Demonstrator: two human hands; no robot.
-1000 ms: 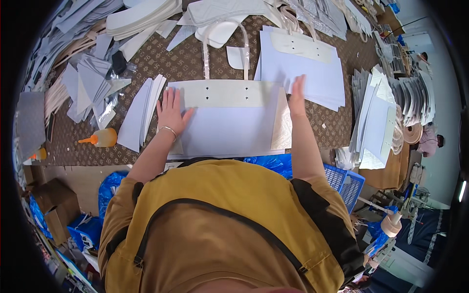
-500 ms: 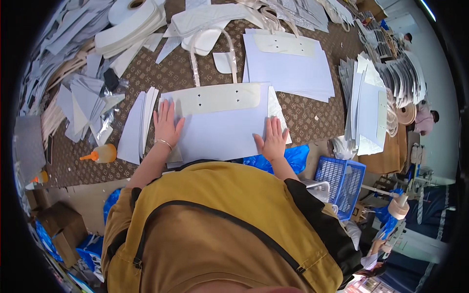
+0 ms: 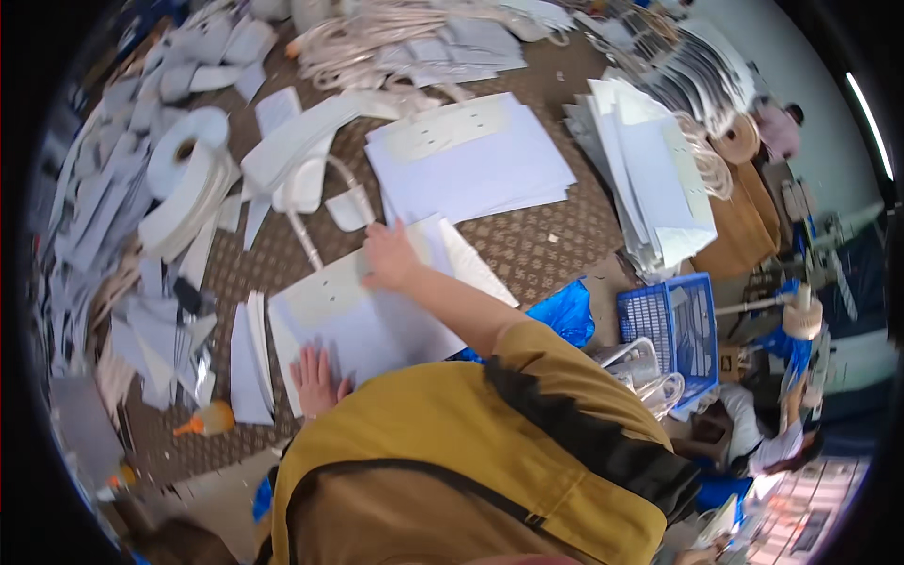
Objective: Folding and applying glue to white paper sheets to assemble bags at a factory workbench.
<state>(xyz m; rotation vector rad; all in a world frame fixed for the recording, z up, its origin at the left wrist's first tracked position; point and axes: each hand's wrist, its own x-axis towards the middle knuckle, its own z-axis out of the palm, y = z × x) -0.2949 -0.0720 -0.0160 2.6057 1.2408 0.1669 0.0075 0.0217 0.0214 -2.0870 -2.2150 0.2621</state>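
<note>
Panel (image 3: 405,325): pale, flat on the table (image 3: 541,250), looped handle (image 3: 304,243) at its far edge
Left hand (image 3: 318,379): grip slack, fingers spread on panel's near-left part
Right hand (image 3: 391,256): at panel's far edge; grip, I can't tell
Sheet stack (image 3: 480,169): beyond the panel

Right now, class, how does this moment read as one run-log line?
left hand: spread on white panel, lower left | right hand: on panel's upper part, near handle | nearby: orange-tipped bottle, stacked pale sheets

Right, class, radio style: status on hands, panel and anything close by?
Left hand spread on panel, near left part. Right hand at far edge, by handle foot. Panel flat on table. Stack close beyond right hand.
</note>
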